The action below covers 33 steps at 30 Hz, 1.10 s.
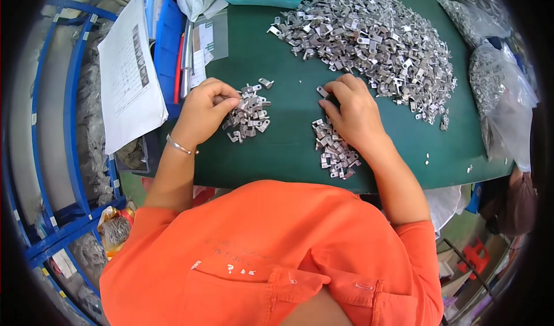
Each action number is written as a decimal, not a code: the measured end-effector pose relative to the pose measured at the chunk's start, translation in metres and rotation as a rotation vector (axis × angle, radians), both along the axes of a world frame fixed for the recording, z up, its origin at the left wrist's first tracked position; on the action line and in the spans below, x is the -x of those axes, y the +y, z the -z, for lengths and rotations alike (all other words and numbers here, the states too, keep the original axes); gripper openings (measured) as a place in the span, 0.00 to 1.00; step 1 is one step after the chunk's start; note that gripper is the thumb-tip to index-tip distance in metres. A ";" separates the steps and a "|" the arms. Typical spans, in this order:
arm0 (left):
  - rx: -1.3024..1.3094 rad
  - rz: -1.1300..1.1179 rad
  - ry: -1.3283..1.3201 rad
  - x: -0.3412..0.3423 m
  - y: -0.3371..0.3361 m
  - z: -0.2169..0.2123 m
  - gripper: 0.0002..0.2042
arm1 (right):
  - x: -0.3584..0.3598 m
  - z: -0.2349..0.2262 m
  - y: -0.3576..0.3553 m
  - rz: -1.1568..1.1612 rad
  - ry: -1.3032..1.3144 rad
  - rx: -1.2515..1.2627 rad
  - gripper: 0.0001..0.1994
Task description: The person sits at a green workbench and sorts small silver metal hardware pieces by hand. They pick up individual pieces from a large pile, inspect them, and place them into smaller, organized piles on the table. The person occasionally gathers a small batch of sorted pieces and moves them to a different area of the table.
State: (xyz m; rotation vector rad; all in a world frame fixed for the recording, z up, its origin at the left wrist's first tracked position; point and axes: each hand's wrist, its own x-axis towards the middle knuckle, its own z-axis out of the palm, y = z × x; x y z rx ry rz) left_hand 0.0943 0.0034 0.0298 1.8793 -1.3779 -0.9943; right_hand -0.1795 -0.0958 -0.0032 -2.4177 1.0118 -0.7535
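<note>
Green table (410, 153): the broad surface that I view from above through the head camera.
Large heap (369, 37): a great many small metal brackets, massed at the far right of the table, beyond the right hand and well apart from the left.
Light blue tray (262, 1): near the far edge, left of the large heap's top, with further small metal parts inside.
Right hand (356, 107): a single bracket (321, 92) lies at the tips of thumb and forefinger; I see these two drawn to a narrow gap and pinching it, the remaining fingers bent.
Left hand (205, 112): the left pile (251, 115) lies just to the right of its fingertips; thumb and forefinger are brought close together, the others curled inward. I cannot tell whether they hold a part, because the hand hides the space within.
Right pile (336, 153): loose brackets just below the right thumb, lying in mixed directions; the pile as a whole runs from near the thumb toward the table's near edge, slanting slightly right.
Left pile, orientation: brackets turned every way, the group longer from near to far than across.
Single bracket, orientation: its free end points to the upper left, out from the fingertips; I read its long axis as running from upper left to lower right.
</note>
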 end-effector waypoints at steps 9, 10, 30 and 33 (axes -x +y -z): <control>-0.006 -0.022 0.483 0.066 -0.017 -0.008 0.11 | 0.022 -0.021 0.019 0.065 -0.456 -0.832 0.11; 0.039 0.098 0.630 0.080 -0.020 -0.001 0.15 | 0.025 -0.025 0.022 0.010 -0.347 -0.546 0.09; 0.346 0.548 0.052 0.118 -0.037 0.021 0.12 | 0.065 0.007 -0.015 0.302 -0.040 0.304 0.07; 0.255 0.467 0.134 0.124 -0.041 0.017 0.12 | 0.076 0.007 -0.002 0.328 -0.275 -0.017 0.09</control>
